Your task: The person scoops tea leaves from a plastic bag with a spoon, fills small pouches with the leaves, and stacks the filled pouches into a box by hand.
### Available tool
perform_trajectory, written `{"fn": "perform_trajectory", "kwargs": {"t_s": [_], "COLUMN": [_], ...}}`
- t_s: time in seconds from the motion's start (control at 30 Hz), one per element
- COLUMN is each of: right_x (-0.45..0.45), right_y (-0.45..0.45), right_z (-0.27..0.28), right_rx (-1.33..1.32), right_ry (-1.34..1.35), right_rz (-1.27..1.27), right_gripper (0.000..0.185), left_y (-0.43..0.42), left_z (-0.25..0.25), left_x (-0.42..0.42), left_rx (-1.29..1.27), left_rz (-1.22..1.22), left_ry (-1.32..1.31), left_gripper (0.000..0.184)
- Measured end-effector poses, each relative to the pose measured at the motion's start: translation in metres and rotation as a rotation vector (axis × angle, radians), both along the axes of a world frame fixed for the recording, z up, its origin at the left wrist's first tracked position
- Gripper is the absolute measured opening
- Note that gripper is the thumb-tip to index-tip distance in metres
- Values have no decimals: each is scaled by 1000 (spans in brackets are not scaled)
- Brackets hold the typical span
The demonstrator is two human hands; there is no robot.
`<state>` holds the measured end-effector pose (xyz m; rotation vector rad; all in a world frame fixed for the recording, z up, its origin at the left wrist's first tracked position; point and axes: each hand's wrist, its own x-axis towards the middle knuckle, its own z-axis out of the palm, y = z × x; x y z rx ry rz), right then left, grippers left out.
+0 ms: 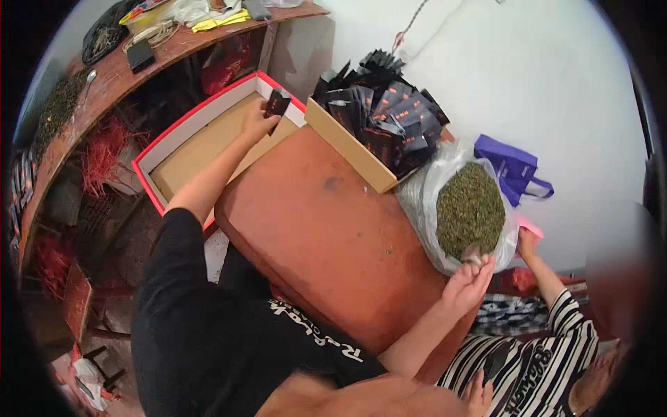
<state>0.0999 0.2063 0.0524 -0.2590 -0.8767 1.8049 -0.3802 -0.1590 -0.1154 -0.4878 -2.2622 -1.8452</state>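
We list: left hand, fingers pinching black packet over red-rimmed box | right hand at leaf-filled bag, grip unclear | carton heaped with packets, filling unclear

Looks from the head of the person at work, forward and steeply down. Takes in a very wide field, bent by the lens and rounded off in darkness at the corners. Starts close, with the black T-shirt filling the lower left and lower middle. Centers on the reddish-brown tabletop, seen from above and slanting from upper left to lower right. Reaches out to the left hand at upper left and the right hand right of center, both at arm's length. Faces the pale wall beyond, at upper right. Stretches sideways to the curved wooden counter at upper left and a co-worker at lower right.
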Motion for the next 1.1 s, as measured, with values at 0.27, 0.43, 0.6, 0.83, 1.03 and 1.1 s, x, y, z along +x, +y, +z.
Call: {"fn": "perform_trajectory", "kwargs": {"t_s": [0.27,0.43,0.6,0.83,1.03,1.1], "right_x": [4,1,-1,0,-9,-6], "right_y": [-13,-20,-23,-35,-35,-41], "right_z": [-8,-4,-8,-12,-10,-7], "right_rx": [-33,-108,-49,-7,-44,-21], "right_ry": [23,97,143,122,151,155], "right_rz": [151,142,168,218,292,288], "right_gripper": [32,28,31,26,18,17], "left_y": [48,69,77,87,73,72], "left_z": [-34,-77,-85,-131,-115,-114], "left_x": [-26,-37,-42,-69,-62,-63], "left_rx": [-327,-192,-160,-131,-241,-243], "left_rz": [-45,-196,-256,-372,-372,-378], "left_ry": [-109,-179,-112,17,-149,-176], "left_gripper": [53,60,54,58,63,64]}}
